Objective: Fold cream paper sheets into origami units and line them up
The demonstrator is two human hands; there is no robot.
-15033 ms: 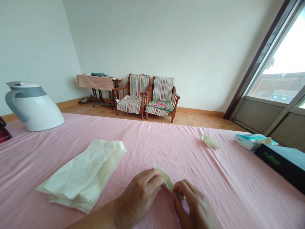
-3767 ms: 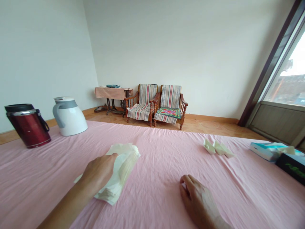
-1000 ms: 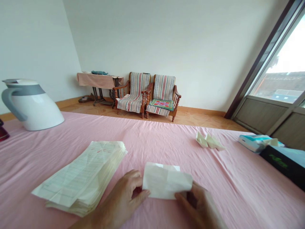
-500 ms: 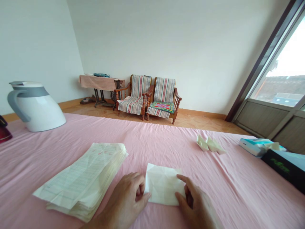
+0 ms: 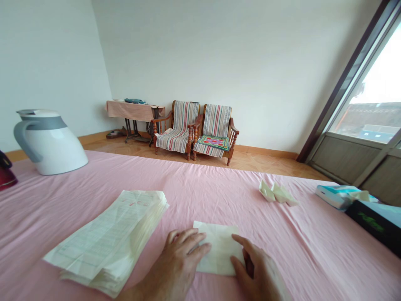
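Note:
A pale, squarish sheet of folded paper (image 5: 217, 251) lies on the pink cloth in front of me, with faint crease lines across it. My left hand (image 5: 180, 259) rests flat over its left edge, fingers stretched out and tips on the paper. At the right edge, my right hand (image 5: 255, 261) holds the sheet with index finger and thumb on it, the other fingers curled under. To the left sits a thick stack of printed paper sheets (image 5: 103, 238), creased, with red marks near the top. A folded paper shape (image 5: 277, 193) with raised points stands farther off at the right.
A white and grey jug (image 5: 58, 144) stands at the far left beside a dark red object (image 5: 6, 173). A tissue pack (image 5: 335, 196) and black box (image 5: 369, 219) lie at the right. Beyond the pink cloth (image 5: 194, 184) are two wooden armchairs (image 5: 216, 121) and a covered sewing-machine table (image 5: 133, 112).
My left hand has uncurled from the paper's left edge and spread its fingers over it. My right hand stays at the right edge. The view has tilted slightly upward.

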